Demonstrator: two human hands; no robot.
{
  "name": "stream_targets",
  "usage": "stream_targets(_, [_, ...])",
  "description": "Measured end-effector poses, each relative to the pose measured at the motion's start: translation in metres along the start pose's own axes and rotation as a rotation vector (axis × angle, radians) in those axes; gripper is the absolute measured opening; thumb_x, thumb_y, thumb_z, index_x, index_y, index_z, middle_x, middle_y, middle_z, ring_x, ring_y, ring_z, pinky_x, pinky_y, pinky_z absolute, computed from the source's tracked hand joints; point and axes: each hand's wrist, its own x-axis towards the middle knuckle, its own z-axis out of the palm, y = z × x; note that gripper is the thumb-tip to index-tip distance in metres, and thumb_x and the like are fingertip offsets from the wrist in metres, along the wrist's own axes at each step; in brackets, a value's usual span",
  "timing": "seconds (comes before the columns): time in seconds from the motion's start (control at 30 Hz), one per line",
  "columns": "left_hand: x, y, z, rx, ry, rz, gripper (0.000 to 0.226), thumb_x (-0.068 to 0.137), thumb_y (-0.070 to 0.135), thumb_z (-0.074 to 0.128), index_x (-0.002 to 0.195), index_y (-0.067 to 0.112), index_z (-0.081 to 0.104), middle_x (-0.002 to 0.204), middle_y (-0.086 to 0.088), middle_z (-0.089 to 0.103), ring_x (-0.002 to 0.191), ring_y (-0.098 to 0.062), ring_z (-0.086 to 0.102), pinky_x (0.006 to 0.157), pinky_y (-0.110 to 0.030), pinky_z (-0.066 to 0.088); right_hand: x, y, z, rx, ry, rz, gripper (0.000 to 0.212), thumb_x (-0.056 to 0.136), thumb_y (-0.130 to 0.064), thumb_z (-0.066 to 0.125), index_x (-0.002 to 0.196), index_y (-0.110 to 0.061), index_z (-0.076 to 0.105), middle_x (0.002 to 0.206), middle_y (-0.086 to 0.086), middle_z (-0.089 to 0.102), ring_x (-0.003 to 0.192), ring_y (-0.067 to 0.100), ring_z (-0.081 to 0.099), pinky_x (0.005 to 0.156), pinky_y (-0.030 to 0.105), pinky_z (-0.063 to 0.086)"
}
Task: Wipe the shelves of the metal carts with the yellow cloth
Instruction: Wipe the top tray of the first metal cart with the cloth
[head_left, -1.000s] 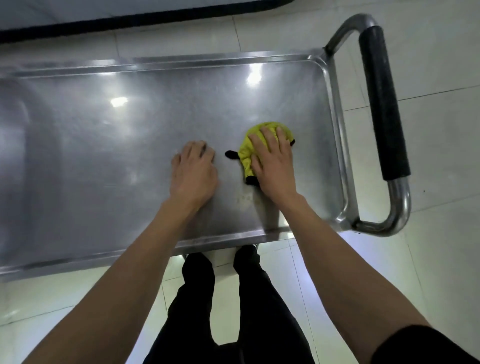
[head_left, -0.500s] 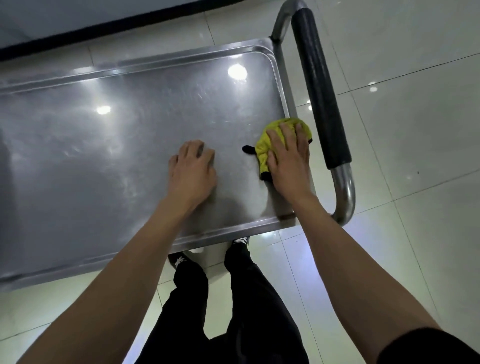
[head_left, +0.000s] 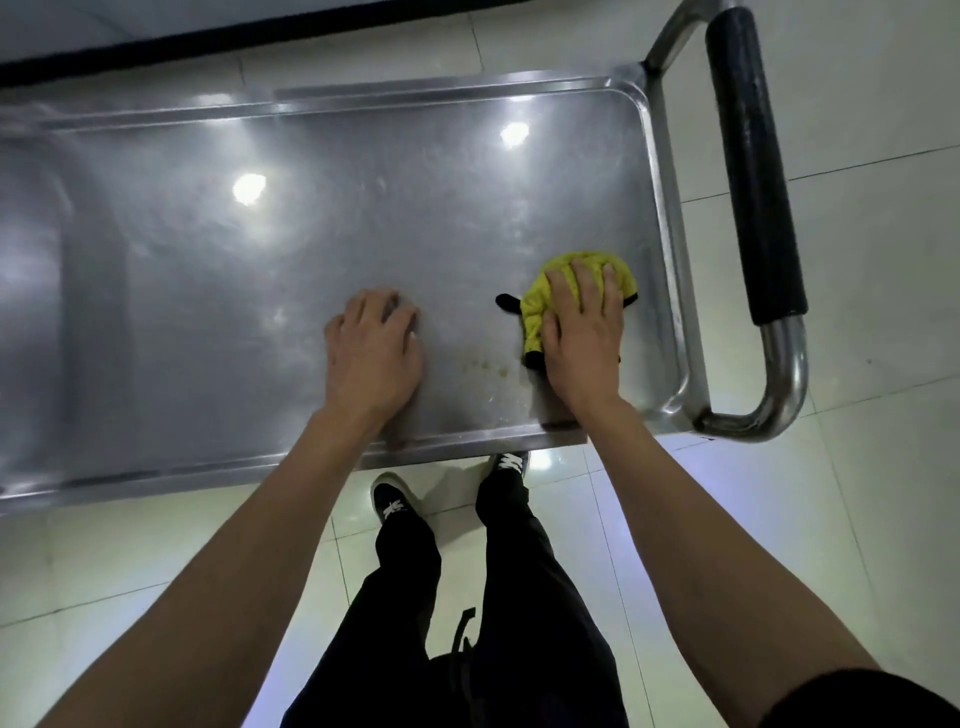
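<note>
I am pressing the yellow cloth flat onto the top shelf of the metal cart with my right hand, at the right of the frame's centre, near the shelf's raised right rim. The fingers are lying nearly straight and spread over the bunched cloth, pointing toward the top of the frame; they are pressing it, not gripping it. The cloth is showing beyond the fingertips and left of the hand. Small brownish spots are lying just left of the cloth, between both hands, so I judge a leftward stroke comes next. My left hand is resting loosely curled on the bare steel, holding nothing. The padded push handle is standing right of the shelf.
</note>
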Motion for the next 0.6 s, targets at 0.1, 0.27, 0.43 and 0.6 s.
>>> stream_targets(0.1, [-0.019,-0.031,-0.006,0.011,0.020,-0.045,0.033,0.095,0.022,0.051,0.123,0.012,0.064,0.136,-0.010,0.053,0.130,-0.031,0.041,0.103,-0.050,0.036,-0.013,-0.041,0.012,0.020,0.011,-0.034,0.043,0.100,-0.023,0.044,0.143,-0.019,0.050,0.153,0.009,0.039,0.145,0.041,0.022,0.117,0.051,0.023])
stream_targets(0.27, [-0.045,-0.070,-0.007,-0.020,-0.007,0.023,0.044,0.091,0.009,0.050,0.133,0.010,0.061,0.145,-0.008,0.050,0.137,-0.031,0.038,0.108,-0.049,0.033,-0.032,-0.115,0.033,0.045,-0.053,-0.159,0.044,0.099,-0.025,0.045,0.142,-0.020,0.049,0.154,0.009,0.038,0.146,0.041,0.021,0.117,0.053,0.021])
stream_targets(0.43, [-0.051,-0.086,-0.006,-0.068,0.003,0.075,0.050,0.085,0.004,0.051,0.134,0.010,0.060,0.147,-0.005,0.049,0.142,-0.025,0.037,0.111,-0.046,0.031,-0.058,-0.161,0.048,0.050,-0.124,-0.294,0.047,0.094,-0.023,0.052,0.141,-0.020,0.049,0.154,0.009,0.037,0.147,0.041,0.019,0.114,0.056,0.025])
stream_targets(0.6, [-0.051,-0.081,-0.003,-0.014,-0.005,0.067,0.042,0.086,0.009,0.051,0.128,0.010,0.058,0.144,-0.005,0.048,0.141,-0.025,0.036,0.108,-0.046,0.033,-0.067,-0.149,0.043,0.053,-0.154,-0.361,0.047,0.097,-0.023,0.052,0.143,-0.021,0.048,0.155,0.008,0.037,0.148,0.039,0.019,0.115,0.055,0.026])
